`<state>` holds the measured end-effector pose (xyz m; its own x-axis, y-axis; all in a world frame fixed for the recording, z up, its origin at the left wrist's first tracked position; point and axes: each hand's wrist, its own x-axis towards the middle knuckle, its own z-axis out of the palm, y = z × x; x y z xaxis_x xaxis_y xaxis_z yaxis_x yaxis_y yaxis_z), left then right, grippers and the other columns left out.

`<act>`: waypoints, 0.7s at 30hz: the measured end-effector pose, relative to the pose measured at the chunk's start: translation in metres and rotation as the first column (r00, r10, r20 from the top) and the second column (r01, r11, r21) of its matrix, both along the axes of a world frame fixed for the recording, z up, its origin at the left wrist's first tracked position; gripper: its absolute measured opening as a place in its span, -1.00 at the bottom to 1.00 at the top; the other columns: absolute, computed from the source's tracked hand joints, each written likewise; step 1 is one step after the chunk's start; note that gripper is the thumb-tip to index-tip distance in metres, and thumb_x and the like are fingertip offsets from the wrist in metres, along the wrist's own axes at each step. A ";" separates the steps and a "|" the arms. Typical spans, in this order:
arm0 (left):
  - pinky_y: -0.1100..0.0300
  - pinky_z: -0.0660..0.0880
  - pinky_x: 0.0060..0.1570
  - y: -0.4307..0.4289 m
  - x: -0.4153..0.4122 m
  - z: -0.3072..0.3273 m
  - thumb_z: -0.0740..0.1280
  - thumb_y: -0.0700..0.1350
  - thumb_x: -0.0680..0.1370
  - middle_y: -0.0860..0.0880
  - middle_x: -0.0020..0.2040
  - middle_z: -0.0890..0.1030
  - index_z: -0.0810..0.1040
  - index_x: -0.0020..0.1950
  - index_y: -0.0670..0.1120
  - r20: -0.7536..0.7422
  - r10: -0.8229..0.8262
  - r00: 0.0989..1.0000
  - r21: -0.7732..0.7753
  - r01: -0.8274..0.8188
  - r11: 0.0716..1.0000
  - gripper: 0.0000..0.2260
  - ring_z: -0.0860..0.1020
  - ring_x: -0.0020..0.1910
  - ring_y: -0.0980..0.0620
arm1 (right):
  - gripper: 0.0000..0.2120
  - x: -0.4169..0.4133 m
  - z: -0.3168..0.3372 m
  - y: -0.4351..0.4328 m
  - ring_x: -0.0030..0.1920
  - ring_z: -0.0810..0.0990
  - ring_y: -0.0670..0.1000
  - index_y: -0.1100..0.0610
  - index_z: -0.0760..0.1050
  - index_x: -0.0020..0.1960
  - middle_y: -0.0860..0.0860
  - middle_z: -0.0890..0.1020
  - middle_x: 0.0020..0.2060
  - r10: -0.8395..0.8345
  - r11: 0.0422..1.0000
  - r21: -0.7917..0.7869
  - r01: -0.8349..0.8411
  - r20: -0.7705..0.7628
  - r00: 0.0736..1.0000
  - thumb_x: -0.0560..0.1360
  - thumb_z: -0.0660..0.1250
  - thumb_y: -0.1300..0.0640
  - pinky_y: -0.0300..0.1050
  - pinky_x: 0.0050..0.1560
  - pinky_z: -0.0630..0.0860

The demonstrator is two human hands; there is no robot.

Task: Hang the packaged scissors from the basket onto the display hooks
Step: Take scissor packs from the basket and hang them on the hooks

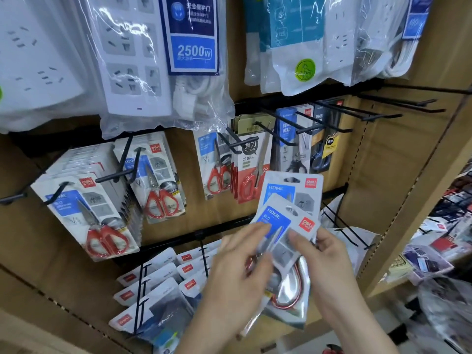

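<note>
L hand point(237, 272) & R hand point(329, 259) met at two packaged scissors point(293, 190), held low-centre, below the display hooks point(286, 129). R thumb lay on front pack point(302, 226), fingers curled behind, gripping. L fingertips point(258, 227) rested on its blue label point(274, 217), thumb lower; pinch vs. mere touch, couldn't tell.

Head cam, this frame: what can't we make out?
- Basket: outside the head view's edges.
- Count of held packs: right hand and front pack cover the stack.
- Left hand, gripping or only touching: motion-blurred.
- Small print on hung packs: too small, blurry.
</note>
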<state>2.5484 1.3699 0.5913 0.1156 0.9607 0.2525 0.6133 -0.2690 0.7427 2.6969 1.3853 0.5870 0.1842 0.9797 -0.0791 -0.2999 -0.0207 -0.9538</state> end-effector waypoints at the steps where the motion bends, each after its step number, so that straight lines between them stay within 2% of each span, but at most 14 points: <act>1: 0.52 0.23 0.22 0.000 -0.008 0.002 0.30 0.04 0.57 0.53 0.24 0.37 0.45 0.28 0.35 0.044 0.051 0.998 0.009 -0.051 0.999 -0.68 0.26 0.30 0.46 | -0.86 0.004 0.002 0.001 -0.04 0.72 0.08 0.15 0.64 0.03 0.04 0.75 -0.09 -0.008 1.000 -0.001 0.008 -0.008 1.000 0.54 0.34 0.31 -0.05 -0.10 0.62; 2: 0.53 0.27 0.15 0.001 -0.018 0.004 0.34 0.01 0.56 0.53 0.18 0.41 0.44 0.19 0.41 0.058 0.095 0.994 -0.013 -0.095 0.995 -0.69 0.31 0.24 0.47 | -0.86 0.008 0.004 0.003 -0.05 0.73 0.06 0.16 0.63 0.04 0.03 0.75 -0.08 -0.003 1.000 0.003 0.003 -0.023 1.000 0.55 0.34 0.29 -0.13 -0.17 0.63; 4: 0.41 0.44 0.01 0.002 -0.032 0.000 0.42 0.00 0.52 0.33 0.05 0.60 0.57 0.01 0.39 0.139 0.103 0.985 -0.192 -0.075 0.979 -0.76 0.52 0.02 0.35 | -0.87 0.012 0.009 0.005 -0.07 0.73 0.04 0.17 0.62 0.06 0.04 0.75 -0.07 0.016 1.000 0.011 -0.016 -0.045 0.999 0.54 0.36 0.27 -0.19 -0.25 0.64; 6: 0.19 0.57 -0.06 0.000 -0.039 -0.005 0.47 -0.04 0.46 0.07 -0.13 0.72 0.69 -0.07 0.23 0.307 0.079 0.949 -0.350 0.035 0.936 -0.85 0.64 -0.14 0.11 | -0.85 0.010 0.010 0.008 -0.07 0.74 0.03 0.17 0.62 0.07 0.04 0.75 -0.07 0.015 1.000 0.017 -0.014 -0.059 0.998 0.52 0.38 0.26 -0.18 -0.24 0.65; 8: -0.02 0.58 -0.05 -0.004 -0.042 -0.009 0.49 -0.04 0.38 -0.08 -0.20 0.72 0.71 -0.09 0.05 0.398 0.138 0.907 -0.386 0.029 0.922 -0.87 0.66 -0.19 -0.07 | -0.84 0.005 0.009 0.010 -0.08 0.74 0.02 0.17 0.62 0.08 0.04 0.75 -0.07 0.031 0.999 0.021 -0.029 -0.060 0.998 0.51 0.38 0.22 -0.17 -0.23 0.66; 9: -0.04 0.60 -0.09 -0.005 -0.042 -0.011 0.49 -0.09 0.39 -0.10 -0.22 0.72 0.70 -0.10 -0.03 0.419 0.180 0.890 -0.385 -0.005 0.923 -0.89 0.67 -0.22 -0.08 | -0.84 0.002 0.010 0.011 -0.08 0.73 0.02 0.17 0.62 0.09 0.04 0.75 -0.07 0.056 0.998 0.020 -0.055 -0.048 0.997 0.52 0.36 0.20 -0.18 -0.22 0.66; 12: 0.12 0.56 -0.27 -0.008 -0.044 -0.014 0.40 -0.28 0.51 -0.08 -0.30 0.70 0.63 -0.05 -0.15 0.473 0.286 0.834 -0.388 -0.094 0.917 -0.93 0.65 -0.33 0.03 | -0.83 -0.005 0.010 0.012 -0.09 0.73 -0.01 0.14 0.63 0.08 0.02 0.75 -0.09 0.189 0.982 0.016 -0.189 0.010 0.982 0.57 0.29 0.15 -0.23 -0.26 0.63; 16: 0.02 0.59 -0.26 -0.010 -0.052 -0.011 0.32 -0.29 0.57 -0.13 -0.28 0.70 0.57 0.01 -0.17 0.590 0.395 0.704 -0.383 -0.187 0.905 -0.93 0.65 -0.35 -0.05 | -0.81 -0.009 0.013 0.014 -0.13 0.73 0.01 0.09 0.65 0.06 0.03 0.75 -0.12 0.233 0.972 0.017 -0.235 0.064 0.970 0.59 0.26 0.17 -0.25 -0.27 0.61; 19: 0.04 0.61 -0.35 -0.013 -0.067 -0.013 0.32 -0.29 0.55 -0.12 -0.27 0.71 0.56 -0.01 -0.16 0.654 0.459 0.602 -0.343 -0.305 0.888 -0.92 0.66 -0.30 -0.12 | -0.82 -0.014 0.013 0.015 -0.15 0.74 0.06 0.08 0.63 0.07 0.06 0.75 -0.13 0.271 0.962 0.002 -0.272 0.079 0.959 0.60 0.25 0.17 -0.19 -0.29 0.62; 21: -0.04 0.62 -0.20 -0.019 -0.079 -0.019 0.34 -0.31 0.53 -0.12 -0.23 0.72 0.56 0.01 -0.14 0.667 0.484 0.566 -0.311 -0.379 0.872 -0.89 0.65 -0.17 -0.20 | -0.82 -0.019 0.013 0.015 -0.13 0.74 0.08 0.06 0.62 0.08 0.06 0.75 -0.11 0.304 0.952 -0.002 -0.305 0.086 0.949 0.59 0.25 0.17 -0.09 -0.20 0.62</act>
<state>2.4695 1.3512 0.5726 -0.4835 0.8739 -0.0508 -0.0948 0.0055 0.9955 2.6775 1.4008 0.6004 -0.1177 0.9909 -0.0647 -0.1992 -0.0874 -0.9760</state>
